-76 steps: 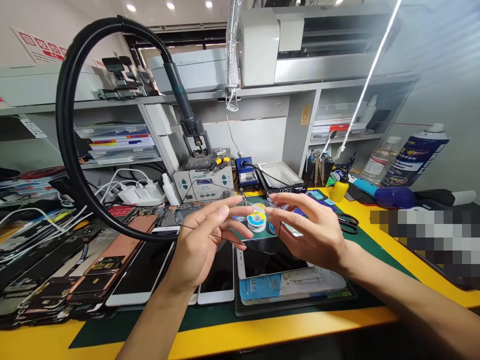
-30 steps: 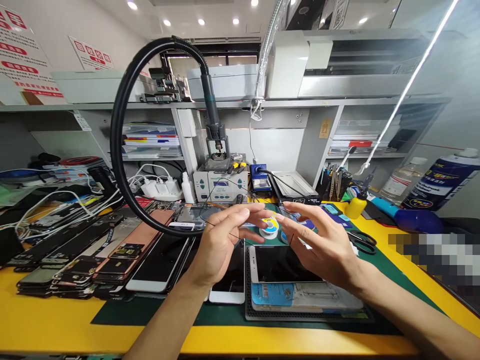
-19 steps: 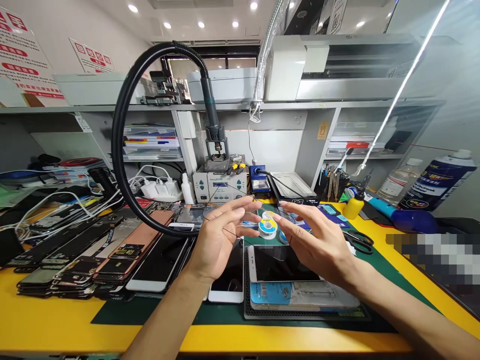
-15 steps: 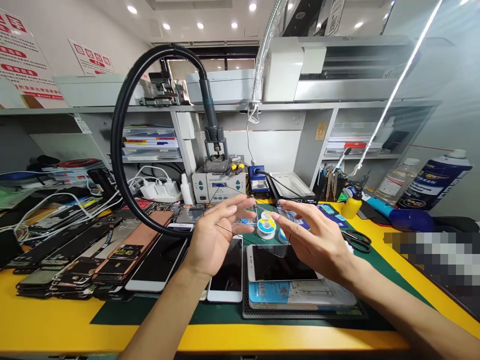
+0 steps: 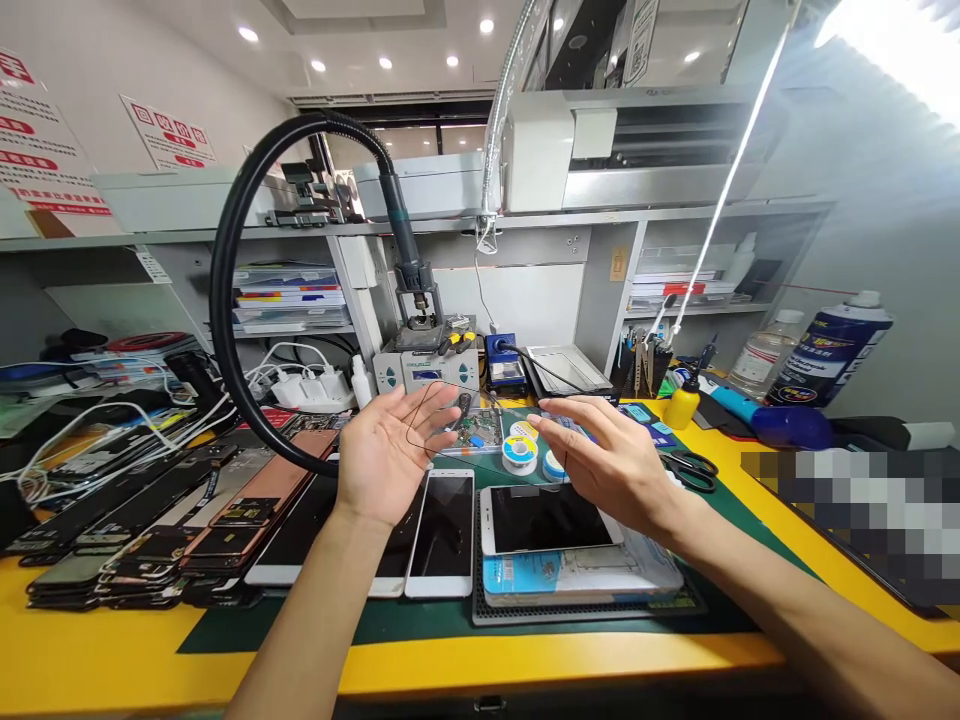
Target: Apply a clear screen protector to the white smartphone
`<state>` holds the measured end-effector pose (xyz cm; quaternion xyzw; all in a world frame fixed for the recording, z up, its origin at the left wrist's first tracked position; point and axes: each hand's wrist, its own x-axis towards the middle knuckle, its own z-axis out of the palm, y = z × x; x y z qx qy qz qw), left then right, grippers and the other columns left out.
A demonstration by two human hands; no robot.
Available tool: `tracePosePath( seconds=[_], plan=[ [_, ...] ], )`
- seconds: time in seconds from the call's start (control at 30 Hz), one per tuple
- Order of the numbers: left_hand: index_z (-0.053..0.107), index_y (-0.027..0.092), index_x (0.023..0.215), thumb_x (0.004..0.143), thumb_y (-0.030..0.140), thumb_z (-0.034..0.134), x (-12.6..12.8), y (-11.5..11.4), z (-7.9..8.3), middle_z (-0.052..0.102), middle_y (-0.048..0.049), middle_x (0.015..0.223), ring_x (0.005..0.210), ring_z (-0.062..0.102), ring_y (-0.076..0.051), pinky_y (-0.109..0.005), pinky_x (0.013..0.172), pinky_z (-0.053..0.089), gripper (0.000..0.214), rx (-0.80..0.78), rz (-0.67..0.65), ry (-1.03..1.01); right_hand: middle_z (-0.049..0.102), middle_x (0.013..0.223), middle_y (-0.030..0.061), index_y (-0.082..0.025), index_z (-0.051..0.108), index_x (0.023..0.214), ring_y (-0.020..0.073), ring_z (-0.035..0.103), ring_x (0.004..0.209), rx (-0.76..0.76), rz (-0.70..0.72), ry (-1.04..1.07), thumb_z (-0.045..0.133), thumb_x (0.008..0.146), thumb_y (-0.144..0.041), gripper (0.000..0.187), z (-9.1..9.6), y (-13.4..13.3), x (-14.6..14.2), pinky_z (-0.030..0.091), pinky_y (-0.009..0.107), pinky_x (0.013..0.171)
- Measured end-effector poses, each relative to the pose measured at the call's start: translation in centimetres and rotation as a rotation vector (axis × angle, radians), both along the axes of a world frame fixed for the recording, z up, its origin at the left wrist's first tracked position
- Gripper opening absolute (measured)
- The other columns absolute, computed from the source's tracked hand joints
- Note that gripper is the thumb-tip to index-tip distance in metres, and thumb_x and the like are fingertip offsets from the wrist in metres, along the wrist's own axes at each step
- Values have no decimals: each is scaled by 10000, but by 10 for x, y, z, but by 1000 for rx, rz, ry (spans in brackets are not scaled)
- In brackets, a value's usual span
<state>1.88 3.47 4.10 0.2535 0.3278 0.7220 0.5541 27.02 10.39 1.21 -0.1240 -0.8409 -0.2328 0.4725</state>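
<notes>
A: Where is the thin dark wire (image 5: 417, 428) lying?

B: It is curving in a loose loop just in front of the left hand (image 5: 394, 455), at about two o'clock from the palm. That hand is spreading wide open, palm up, and whether the wire is touching it cannot be told.

A: And the right hand (image 5: 609, 465)?

B: It is hovering open and empty, its fingers stretching toward nine o'clock, just above a solder spool (image 5: 520, 452) and a blue-rimmed spool (image 5: 553, 465), which are sitting side by side.

A: What is lying around them?

B: A circuit board (image 5: 472, 432) is sitting between the hands. A white phone (image 5: 440, 535) is lying at five o'clock from the left hand, and a second phone (image 5: 547, 520) is resting on a black grid mat (image 5: 585, 612) at seven o'clock from the right. Scissors (image 5: 690, 470) are lying at three o'clock from the right hand. Farther off, a hot-air station (image 5: 426, 368) is standing at the back of the yellow counter (image 5: 97, 640), its black hose (image 5: 215, 290) arching up to the left.
</notes>
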Motion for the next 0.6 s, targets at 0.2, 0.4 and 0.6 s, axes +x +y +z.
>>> tracePosePath(
  seconds=[0.2,0.4,0.6],
  plan=[
    [763,79,1010,889,260,632,-3,8,-8,801,-141,1040,781,761,-185,-269,601,626,254,61,136,155,802,1004,93,-215,798,1078,189,750,876,-495,251,239,649,967,-181,189,0,0,0,624,329,761],
    [732,134,751,739,323,872,6,14,-23,634,20,617,581,608,-108,-200,524,540,236,157,279,376,785,857,95,-157,818,1022,156,683,639,-1522,513,540,859,786,-486,408,18,-6,0,552,271,541],
    [804,127,944,754,393,871,33,2,-27,741,-73,816,670,656,-166,-261,535,563,333,250,85,583,773,910,103,-143,798,1012,142,687,637,-1798,676,600,913,735,-401,395,18,-8,-2,524,242,531]
  ],
)
